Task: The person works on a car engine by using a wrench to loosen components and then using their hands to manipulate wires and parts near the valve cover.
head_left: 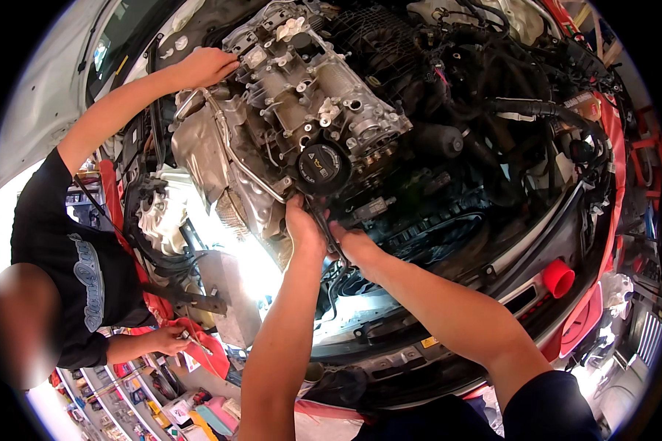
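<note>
Where left hand (307, 226), right hand (357, 248) reach, engine (285, 112) looks grey, brown-tinged — cannot tell what either grip holds.

I'm seeing white glare blowing out below the engine (287, 103) | black hoses (522, 107) sinking into shadow | fisheye bowing the red cover (616, 176) rightward | blur masking the co-worker's head (23, 323)

One engine (276, 112), one co-worker (70, 246), wearer's two hands (307, 229) (357, 248)
</note>
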Tool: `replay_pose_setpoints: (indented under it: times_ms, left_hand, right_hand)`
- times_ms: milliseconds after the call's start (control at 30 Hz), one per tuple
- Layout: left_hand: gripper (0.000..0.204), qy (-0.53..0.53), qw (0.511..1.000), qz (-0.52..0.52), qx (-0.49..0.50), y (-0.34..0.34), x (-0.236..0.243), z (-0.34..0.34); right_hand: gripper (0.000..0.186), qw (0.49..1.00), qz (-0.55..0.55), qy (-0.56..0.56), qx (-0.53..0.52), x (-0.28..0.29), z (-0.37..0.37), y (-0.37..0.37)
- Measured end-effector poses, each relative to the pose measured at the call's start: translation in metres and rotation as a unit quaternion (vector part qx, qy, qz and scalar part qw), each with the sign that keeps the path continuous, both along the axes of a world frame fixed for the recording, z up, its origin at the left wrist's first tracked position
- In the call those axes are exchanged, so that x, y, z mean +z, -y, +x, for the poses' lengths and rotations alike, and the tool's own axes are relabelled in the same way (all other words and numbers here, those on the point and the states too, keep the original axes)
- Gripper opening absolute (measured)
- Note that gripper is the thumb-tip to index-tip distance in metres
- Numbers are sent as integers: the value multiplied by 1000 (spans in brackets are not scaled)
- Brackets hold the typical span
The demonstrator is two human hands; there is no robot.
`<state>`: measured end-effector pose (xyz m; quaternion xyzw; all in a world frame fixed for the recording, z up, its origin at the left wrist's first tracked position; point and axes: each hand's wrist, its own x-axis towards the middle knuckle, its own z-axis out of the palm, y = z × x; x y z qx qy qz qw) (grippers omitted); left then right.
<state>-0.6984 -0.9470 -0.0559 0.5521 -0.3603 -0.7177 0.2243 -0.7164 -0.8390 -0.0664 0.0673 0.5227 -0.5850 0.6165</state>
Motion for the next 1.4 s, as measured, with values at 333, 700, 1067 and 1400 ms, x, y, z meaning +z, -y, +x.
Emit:
replay_pose_setpoints:
  times_ms: [333, 700, 1067, 1400]
  left_hand:
    - [28, 59, 992, 96, -53, 19, 8, -8]
    - [23, 40, 988, 134, -60, 47, -47, -3]
    - [24, 19, 990, 135, -44, 56, -41, 5]
    - [25, -15, 988, 149, -31, 63, -51, 18]
  right_hand:
    - [35, 997, -77, 9, 12, -12, -11, -8]
    - [16, 994, -107, 36, -8, -4, -9, -7]
    - [19, 999, -44, -8, 13, 3, -1, 3]
    - [21, 944, 59, -324, -13, -5, 8, 3]
